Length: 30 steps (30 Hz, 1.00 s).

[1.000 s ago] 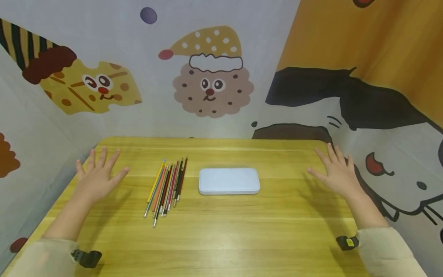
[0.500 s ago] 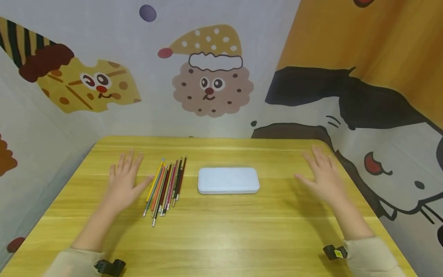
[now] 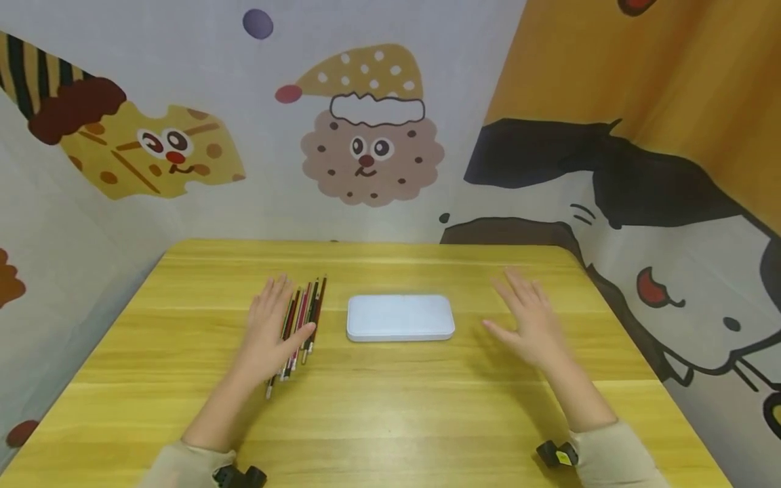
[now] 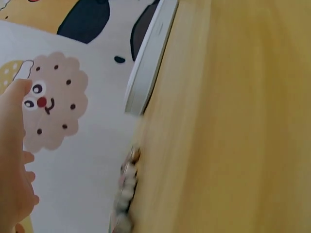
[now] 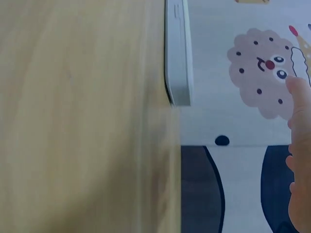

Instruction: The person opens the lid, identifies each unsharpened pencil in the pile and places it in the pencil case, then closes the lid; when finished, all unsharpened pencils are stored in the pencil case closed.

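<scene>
In the head view, a bundle of several pencils (image 3: pixel 302 318) lies left of the middle of the table. My left hand (image 3: pixel 268 339) hovers over its left part with fingers extended and thumb apart, hiding some of the pencils. To the right of the bundle lies a closed white pencil case (image 3: pixel 400 318), flat on the wood. My right hand (image 3: pixel 529 325) is held right of the case, fingers spread, holding nothing. The left wrist view shows blurred pencil ends (image 4: pixel 127 189) below the case's edge (image 4: pixel 151 58); the right wrist view shows the case's other end (image 5: pixel 178 58).
The wooden table (image 3: pixel 390 413) meets a cloth backdrop (image 3: pixel 268 176) with cartoon prints behind it and on both sides. Small dark wrist cameras sit at both sleeves, the left camera (image 3: pixel 241 476) and the right camera (image 3: pixel 556 454).
Both hands have moved inward: the left one from the table's left side to over the pencils, the right one leftward, nearer the white case. Pencils and case stay in place.
</scene>
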Each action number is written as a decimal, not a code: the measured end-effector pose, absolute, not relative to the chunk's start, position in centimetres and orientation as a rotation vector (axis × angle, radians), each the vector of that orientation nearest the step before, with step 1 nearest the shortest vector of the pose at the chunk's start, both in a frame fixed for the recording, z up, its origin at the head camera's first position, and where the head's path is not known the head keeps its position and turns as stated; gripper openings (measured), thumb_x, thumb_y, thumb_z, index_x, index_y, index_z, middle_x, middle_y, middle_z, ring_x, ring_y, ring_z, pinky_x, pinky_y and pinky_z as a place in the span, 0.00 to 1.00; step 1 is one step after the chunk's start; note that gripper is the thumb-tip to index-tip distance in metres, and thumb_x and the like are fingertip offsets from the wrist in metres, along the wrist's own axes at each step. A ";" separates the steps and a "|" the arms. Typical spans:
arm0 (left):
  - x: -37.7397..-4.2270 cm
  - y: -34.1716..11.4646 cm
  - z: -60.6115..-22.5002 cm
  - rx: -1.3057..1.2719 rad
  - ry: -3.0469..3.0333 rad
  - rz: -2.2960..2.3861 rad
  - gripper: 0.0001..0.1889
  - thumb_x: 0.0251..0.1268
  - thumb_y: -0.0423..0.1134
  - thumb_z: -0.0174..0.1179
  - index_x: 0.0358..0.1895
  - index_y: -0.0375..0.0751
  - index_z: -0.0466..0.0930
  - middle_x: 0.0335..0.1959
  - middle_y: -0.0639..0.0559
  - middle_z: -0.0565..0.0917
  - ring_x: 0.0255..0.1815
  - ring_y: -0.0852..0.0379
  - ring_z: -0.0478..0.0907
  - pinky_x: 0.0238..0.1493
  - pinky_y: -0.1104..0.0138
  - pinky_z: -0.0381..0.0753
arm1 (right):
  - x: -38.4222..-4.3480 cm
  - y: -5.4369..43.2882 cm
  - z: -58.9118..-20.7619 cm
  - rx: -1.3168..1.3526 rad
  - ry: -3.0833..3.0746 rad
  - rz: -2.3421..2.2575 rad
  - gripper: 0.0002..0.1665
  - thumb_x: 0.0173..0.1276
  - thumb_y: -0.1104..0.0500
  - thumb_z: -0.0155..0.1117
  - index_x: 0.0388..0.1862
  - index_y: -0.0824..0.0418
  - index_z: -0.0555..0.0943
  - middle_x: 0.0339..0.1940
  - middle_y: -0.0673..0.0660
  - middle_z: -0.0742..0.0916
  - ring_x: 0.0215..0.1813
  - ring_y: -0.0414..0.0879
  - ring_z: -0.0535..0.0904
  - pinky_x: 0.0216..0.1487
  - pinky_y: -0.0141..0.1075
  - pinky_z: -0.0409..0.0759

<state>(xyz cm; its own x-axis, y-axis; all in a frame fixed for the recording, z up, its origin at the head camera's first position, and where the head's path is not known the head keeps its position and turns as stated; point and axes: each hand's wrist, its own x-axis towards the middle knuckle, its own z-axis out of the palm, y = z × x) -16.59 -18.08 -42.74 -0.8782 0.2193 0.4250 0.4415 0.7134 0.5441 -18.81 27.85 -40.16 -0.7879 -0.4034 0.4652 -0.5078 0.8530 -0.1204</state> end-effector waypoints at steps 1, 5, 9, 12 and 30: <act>-16.6 -17.7 -42.9 -0.526 -2.586 -0.954 0.42 0.66 0.50 0.59 0.76 0.40 0.47 0.76 0.39 0.45 0.76 0.42 0.34 0.70 0.44 0.30 | -18.8 27.5 -40.3 0.685 -2.595 0.351 0.45 0.59 0.41 0.66 0.70 0.62 0.65 0.74 0.64 0.60 0.73 0.62 0.53 0.72 0.54 0.40; -16.6 -16.1 -43.1 -0.567 -2.571 -0.983 0.43 0.64 0.49 0.61 0.76 0.41 0.48 0.76 0.39 0.48 0.76 0.42 0.37 0.71 0.47 0.33 | -18.9 26.5 -41.2 0.696 -2.612 0.403 0.47 0.56 0.41 0.69 0.70 0.62 0.65 0.74 0.65 0.61 0.71 0.64 0.55 0.72 0.54 0.41; -16.8 -14.4 -43.3 -0.605 -2.585 -0.930 0.45 0.61 0.52 0.63 0.76 0.44 0.47 0.77 0.43 0.47 0.76 0.45 0.37 0.72 0.49 0.33 | -19.1 25.9 -42.1 0.691 -2.653 0.457 0.51 0.55 0.40 0.71 0.72 0.60 0.63 0.75 0.64 0.59 0.71 0.64 0.55 0.73 0.52 0.40; -17.1 -13.2 -43.4 -0.632 -2.601 -0.877 0.47 0.60 0.55 0.63 0.76 0.43 0.48 0.77 0.47 0.44 0.76 0.48 0.35 0.72 0.50 0.33 | -19.3 25.5 -42.7 0.688 -2.668 0.514 0.53 0.54 0.39 0.71 0.73 0.59 0.62 0.75 0.63 0.58 0.72 0.64 0.55 0.73 0.52 0.40; -18.6 -8.1 -44.6 -0.896 -2.691 -0.619 0.45 0.60 0.59 0.61 0.74 0.38 0.53 0.76 0.44 0.47 0.76 0.47 0.39 0.72 0.54 0.35 | -21.0 23.6 -46.0 0.670 -2.811 0.730 0.63 0.47 0.37 0.75 0.76 0.57 0.56 0.76 0.65 0.57 0.73 0.64 0.53 0.68 0.62 0.51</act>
